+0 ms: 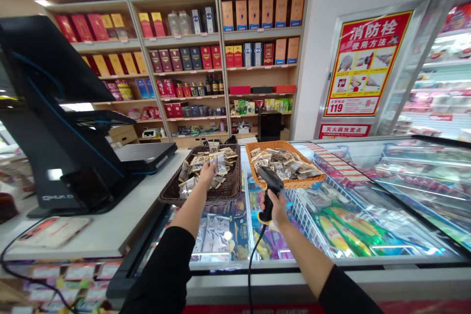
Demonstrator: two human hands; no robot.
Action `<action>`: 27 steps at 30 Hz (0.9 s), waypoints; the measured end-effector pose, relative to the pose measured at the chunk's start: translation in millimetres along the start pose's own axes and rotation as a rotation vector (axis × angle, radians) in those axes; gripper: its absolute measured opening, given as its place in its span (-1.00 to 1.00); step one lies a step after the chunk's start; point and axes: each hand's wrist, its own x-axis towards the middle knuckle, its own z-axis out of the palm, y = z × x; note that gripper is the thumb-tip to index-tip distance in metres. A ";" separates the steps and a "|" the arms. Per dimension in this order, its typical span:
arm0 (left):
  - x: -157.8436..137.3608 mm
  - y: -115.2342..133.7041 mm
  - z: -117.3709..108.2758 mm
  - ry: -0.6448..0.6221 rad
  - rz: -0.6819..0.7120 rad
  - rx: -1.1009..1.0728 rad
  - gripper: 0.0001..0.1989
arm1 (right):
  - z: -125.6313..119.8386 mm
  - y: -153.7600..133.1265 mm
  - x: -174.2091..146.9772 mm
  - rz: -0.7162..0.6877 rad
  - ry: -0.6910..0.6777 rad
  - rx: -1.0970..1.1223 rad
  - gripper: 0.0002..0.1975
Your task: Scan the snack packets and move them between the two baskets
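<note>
My left hand (208,172) reaches over a dark brown woven basket (172,192), its fingers closed on a small clear snack packet (221,163). Many similar small packets lie loose in that basket. In my right hand (278,208) is a black barcode scanner (271,182) with a yellow trim, its cable hanging down toward me. The scanner's head is at the front edge of an orange wicker basket (319,177), which holds a pile of small packets (281,161) with pale labels. Both baskets rest on the glass top of a chest freezer.
Bagged frozen goods show through the freezer's glass (349,230). To the left, a dark checkout terminal (73,157) and a flat scale (149,153) stand on a white counter (138,208) with a phone (55,232). Shelves of boxed bottles (195,59) line the back wall.
</note>
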 end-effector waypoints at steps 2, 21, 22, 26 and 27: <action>-3.7 4.5 0.8 -0.082 -0.108 -0.205 -0.77 | -1.1 -0.8 -1.4 -0.004 -0.064 -0.069 -0.66; -17.3 14.8 6.5 -0.257 -0.045 -0.386 -0.47 | 15.8 -5.4 -5.7 0.007 -0.202 -0.445 -0.81; -15.8 13.4 6.4 -0.256 -0.043 -0.386 -0.48 | 16.0 -5.1 -6.1 0.004 -0.196 -0.452 -0.81; -12.1 9.7 6.5 -0.243 -0.046 -0.393 -0.50 | 16.6 -5.4 -7.3 0.006 -0.183 -0.464 -0.81; -12.1 9.9 6.7 -0.242 -0.050 -0.392 -0.50 | 16.6 -5.9 -7.2 0.009 -0.185 -0.460 -0.80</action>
